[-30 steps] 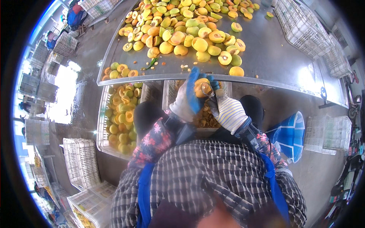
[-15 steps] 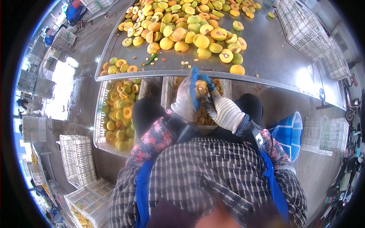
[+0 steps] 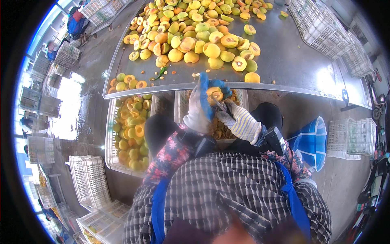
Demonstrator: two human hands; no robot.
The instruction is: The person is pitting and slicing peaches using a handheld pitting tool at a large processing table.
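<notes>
My left hand point(image 3: 198, 106), in a white glove with blue-coated fingers, is closed around a yellow peach half point(image 3: 215, 94) just off the table's near edge. The fruit's cut face shows, brownish in the middle. My right hand point(image 3: 244, 124), in a striped glove with greyish fingers, grips a small metal pitting tool point(image 3: 221, 106). Its tip is at the lower side of the peach half; whether it is inside the flesh I cannot tell. Beneath both hands, between my knees, is a white crate point(image 3: 178, 106) with brownish scraps, partly covered by my hands.
A heap of halved peaches point(image 3: 191, 42) lies on the metal table point(image 3: 280, 53). More halves fill a white crate point(image 3: 110, 138) at my left knee. A blue-and-white bucket-like container point(image 3: 310, 142) stands at right. White crates point(image 3: 89, 181) are stacked at left; other people sit far left.
The view has shifted slightly, so the table sits lower in the picture. The peach half has turned in my left hand, showing more of its cut face. Both hands keep their hold.
</notes>
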